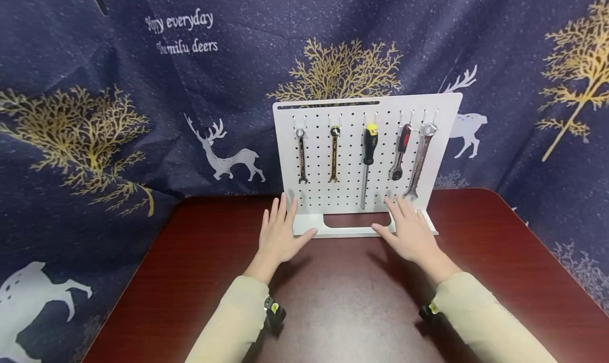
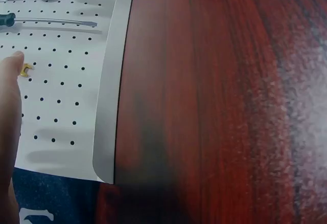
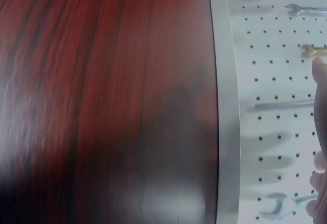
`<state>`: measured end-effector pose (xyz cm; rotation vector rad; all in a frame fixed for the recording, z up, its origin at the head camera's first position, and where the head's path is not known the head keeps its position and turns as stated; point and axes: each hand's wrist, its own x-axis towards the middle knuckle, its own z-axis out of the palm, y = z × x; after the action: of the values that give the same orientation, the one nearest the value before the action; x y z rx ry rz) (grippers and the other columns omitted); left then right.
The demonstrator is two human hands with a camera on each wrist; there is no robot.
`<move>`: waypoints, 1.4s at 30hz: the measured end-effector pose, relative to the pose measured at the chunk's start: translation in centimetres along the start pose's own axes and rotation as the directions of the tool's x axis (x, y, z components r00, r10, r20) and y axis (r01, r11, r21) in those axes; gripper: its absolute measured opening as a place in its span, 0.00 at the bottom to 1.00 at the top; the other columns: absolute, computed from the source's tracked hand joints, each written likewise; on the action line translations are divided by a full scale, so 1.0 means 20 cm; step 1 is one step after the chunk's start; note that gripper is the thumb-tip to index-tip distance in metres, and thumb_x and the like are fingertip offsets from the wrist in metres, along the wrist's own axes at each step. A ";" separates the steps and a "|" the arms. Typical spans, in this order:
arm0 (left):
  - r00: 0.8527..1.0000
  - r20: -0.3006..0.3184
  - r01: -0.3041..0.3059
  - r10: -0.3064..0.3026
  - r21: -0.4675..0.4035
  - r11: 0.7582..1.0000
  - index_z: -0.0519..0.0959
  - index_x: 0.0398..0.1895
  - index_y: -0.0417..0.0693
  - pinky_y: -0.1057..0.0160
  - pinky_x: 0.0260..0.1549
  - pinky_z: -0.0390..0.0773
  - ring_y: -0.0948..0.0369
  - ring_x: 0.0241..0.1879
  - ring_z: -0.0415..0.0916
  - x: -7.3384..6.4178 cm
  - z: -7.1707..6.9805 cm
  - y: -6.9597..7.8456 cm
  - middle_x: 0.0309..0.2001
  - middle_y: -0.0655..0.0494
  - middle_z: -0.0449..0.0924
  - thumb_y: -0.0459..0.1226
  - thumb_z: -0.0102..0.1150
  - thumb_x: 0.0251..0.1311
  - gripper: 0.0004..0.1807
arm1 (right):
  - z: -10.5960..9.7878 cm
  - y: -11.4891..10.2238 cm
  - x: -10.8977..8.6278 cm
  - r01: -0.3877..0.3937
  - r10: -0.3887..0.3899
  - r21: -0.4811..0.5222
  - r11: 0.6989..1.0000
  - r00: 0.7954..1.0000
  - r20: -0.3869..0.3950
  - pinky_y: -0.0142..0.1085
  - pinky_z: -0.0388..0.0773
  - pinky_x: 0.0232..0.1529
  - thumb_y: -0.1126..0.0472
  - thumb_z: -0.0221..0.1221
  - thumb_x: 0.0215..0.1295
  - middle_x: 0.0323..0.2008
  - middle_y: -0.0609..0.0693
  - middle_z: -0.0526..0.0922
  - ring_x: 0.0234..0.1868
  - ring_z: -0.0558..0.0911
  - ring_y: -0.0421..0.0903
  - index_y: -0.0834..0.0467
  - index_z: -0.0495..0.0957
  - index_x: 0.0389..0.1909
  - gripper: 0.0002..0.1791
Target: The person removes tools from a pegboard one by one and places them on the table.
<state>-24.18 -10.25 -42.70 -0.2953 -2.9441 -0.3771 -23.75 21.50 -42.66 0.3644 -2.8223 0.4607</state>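
Observation:
A white pegboard [image 1: 314,199] stands on the table, with several tools hanging from its hooks. From left to right they are a small silver combination wrench [image 1: 302,159], a gold-toned combination wrench [image 1: 334,157], a screwdriver [image 1: 369,146] with a black and yellow handle, a ratchet wrench [image 1: 402,146] with a red and black grip, and a large combination wrench [image 1: 420,162]. My left hand [image 1: 277,238] is spread by the board's lower left corner, holding nothing. Fingers extended, my right hand [image 1: 411,233] overlaps the lower right of the board, its fingertips just below the large wrench's open end.
The dark red wooden table [image 1: 333,310] extends around the board. Behind it hangs a navy cloth [image 1: 228,88] printed with white deer and golden trees. A small black device [image 1: 274,313] is strapped at the left wrist, another [image 1: 430,311] at the right.

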 end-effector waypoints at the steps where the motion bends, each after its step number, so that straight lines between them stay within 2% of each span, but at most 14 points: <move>1: 1.000 -0.003 -0.001 0.001 -0.018 1.000 0.43 0.76 0.56 0.46 0.73 0.36 0.54 0.75 0.26 0.00 0.00 0.00 0.77 0.51 0.32 0.73 0.37 0.54 0.52 | 0.01 -0.01 0.01 0.003 -0.003 0.021 1.000 1.000 -0.005 0.64 0.49 0.67 0.32 0.48 0.63 0.72 0.64 0.53 0.71 0.53 0.64 0.57 0.54 0.71 0.45; 8: 0.999 -0.040 -0.004 -0.002 -0.136 0.991 0.42 0.76 0.53 0.47 0.73 0.40 0.54 0.76 0.29 0.02 -0.03 0.00 0.76 0.51 0.32 0.68 0.40 0.59 0.48 | 0.06 -0.09 0.04 0.022 -0.016 0.142 0.990 0.999 -0.043 0.59 0.57 0.67 0.36 0.50 0.65 0.69 0.65 0.59 0.69 0.60 0.62 0.61 0.59 0.68 0.41; 13: 0.997 -0.072 -0.016 0.001 -0.202 0.979 0.43 0.75 0.51 0.48 0.73 0.43 0.54 0.76 0.33 0.04 -0.05 -0.02 0.76 0.51 0.35 0.64 0.43 0.61 0.47 | 0.08 -0.16 0.07 0.022 -0.015 0.217 0.976 0.999 -0.037 0.55 0.58 0.68 0.41 0.52 0.66 0.66 0.64 0.64 0.68 0.62 0.61 0.65 0.61 0.66 0.38; 18: 0.995 -0.097 -0.052 0.029 -0.248 0.967 0.44 0.75 0.50 0.48 0.73 0.45 0.54 0.76 0.36 0.06 -0.08 -0.03 0.76 0.52 0.36 0.60 0.45 0.63 0.45 | 0.10 -0.23 0.11 0.012 -0.009 0.290 0.957 1.000 -0.012 0.53 0.59 0.68 0.46 0.53 0.67 0.64 0.64 0.67 0.67 0.64 0.60 0.65 0.62 0.66 0.34; 24: 0.986 -0.160 -0.094 0.051 -0.276 0.957 0.47 0.75 0.47 0.46 0.72 0.49 0.52 0.75 0.42 0.10 -0.14 -0.03 0.76 0.49 0.43 0.59 0.45 0.64 0.43 | 0.12 -0.33 0.15 -0.006 0.003 0.379 0.925 1.000 0.007 0.54 0.62 0.67 0.49 0.54 0.68 0.63 0.63 0.69 0.66 0.66 0.60 0.64 0.65 0.64 0.31; 30: 0.977 -0.208 -0.109 0.043 -0.320 0.941 0.50 0.74 0.46 0.42 0.69 0.52 0.51 0.74 0.45 0.14 -0.23 -0.02 0.75 0.48 0.48 0.58 0.46 0.64 0.42 | 0.14 -0.41 0.19 0.033 -0.036 0.451 0.892 0.999 -0.002 0.53 0.64 0.66 0.54 0.55 0.67 0.63 0.64 0.70 0.65 0.68 0.60 0.66 0.68 0.61 0.27; 39: 0.967 -0.255 -0.110 0.013 -0.372 0.921 0.51 0.74 0.48 0.41 0.69 0.53 0.50 0.73 0.50 0.23 -0.35 0.02 0.74 0.49 0.52 0.57 0.45 0.65 0.40 | 0.14 -0.53 0.30 0.091 -0.076 0.479 0.873 0.996 -0.051 0.50 0.69 0.63 0.56 0.55 0.66 0.59 0.62 0.74 0.61 0.73 0.58 0.66 0.70 0.60 0.25; 42: 0.964 -0.265 -0.106 -0.001 -0.391 0.914 0.52 0.73 0.49 0.42 0.69 0.54 0.50 0.72 0.53 0.26 -0.37 0.03 0.73 0.49 0.54 0.57 0.45 0.65 0.39 | 0.13 -0.57 0.32 0.076 -0.063 0.490 0.869 0.997 -0.043 0.50 0.73 0.59 0.56 0.55 0.66 0.58 0.61 0.75 0.58 0.76 0.57 0.65 0.70 0.59 0.24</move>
<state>-28.08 -10.76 -34.46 -0.3433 -2.5725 -0.9424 -27.13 8.95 -40.00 0.5487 -2.6198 1.1645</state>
